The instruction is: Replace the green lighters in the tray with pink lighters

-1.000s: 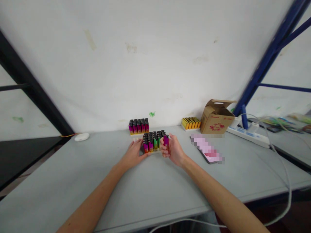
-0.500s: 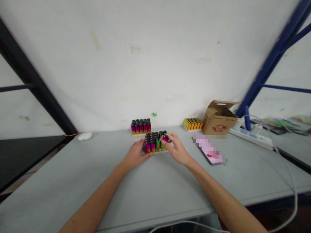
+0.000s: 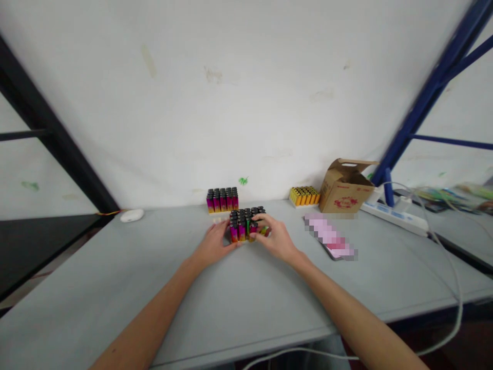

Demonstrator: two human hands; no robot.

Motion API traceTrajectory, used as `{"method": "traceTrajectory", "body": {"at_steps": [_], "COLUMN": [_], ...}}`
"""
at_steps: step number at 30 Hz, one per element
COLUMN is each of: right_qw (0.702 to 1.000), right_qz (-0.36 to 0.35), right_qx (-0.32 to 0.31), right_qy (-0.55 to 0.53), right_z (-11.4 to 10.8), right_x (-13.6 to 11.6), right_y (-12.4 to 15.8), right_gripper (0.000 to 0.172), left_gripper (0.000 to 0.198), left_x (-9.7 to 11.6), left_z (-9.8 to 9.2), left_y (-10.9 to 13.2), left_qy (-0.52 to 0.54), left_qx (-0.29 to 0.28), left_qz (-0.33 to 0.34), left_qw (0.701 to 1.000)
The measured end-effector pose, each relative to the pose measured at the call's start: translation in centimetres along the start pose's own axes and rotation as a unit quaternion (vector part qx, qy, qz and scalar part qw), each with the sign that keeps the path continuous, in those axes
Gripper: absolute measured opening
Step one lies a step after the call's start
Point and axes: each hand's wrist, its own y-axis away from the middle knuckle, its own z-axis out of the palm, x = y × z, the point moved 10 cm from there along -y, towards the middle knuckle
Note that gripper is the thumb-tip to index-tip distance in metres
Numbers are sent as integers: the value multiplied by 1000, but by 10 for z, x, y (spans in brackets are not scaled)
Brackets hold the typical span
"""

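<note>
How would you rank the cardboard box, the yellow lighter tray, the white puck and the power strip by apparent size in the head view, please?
1. power strip, longest, though the box looks bulkier
2. cardboard box
3. yellow lighter tray
4. white puck; close to the tray

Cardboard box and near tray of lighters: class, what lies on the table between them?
In the head view, a phone, screen blurred, lies flat between cardboard box and near tray of lighters.
</note>
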Motion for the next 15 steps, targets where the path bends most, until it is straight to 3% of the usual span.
{"method": "traceTrajectory", "body": {"at_steps": [5,15], "right_qw": [999,990], "right_qz": [-32,-78], "right_qx": [7,14], "right_qy": [17,115], "right_z": [1,0], "right_x": [-6,-13], "right_y": [2,4], "right_gripper": [18,22], "left_gripper": [69,70], "left_x": [1,-4], "left_z": [0,4], "left_y": [0,1], "left_qy": [2,-5], "left_qx": [2,-1], "left_qz": [2,5], "left_qw": [1000,1000]}}
